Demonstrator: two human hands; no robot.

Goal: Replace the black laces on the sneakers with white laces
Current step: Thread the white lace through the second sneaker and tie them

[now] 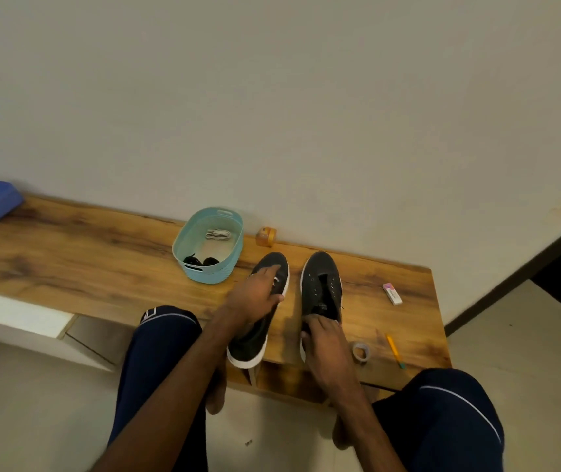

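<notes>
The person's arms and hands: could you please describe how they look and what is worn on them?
Both the left hand and right hand are bare, without gloves, rings or a watch showing; the forearms carry no sleeves in view.
</notes>
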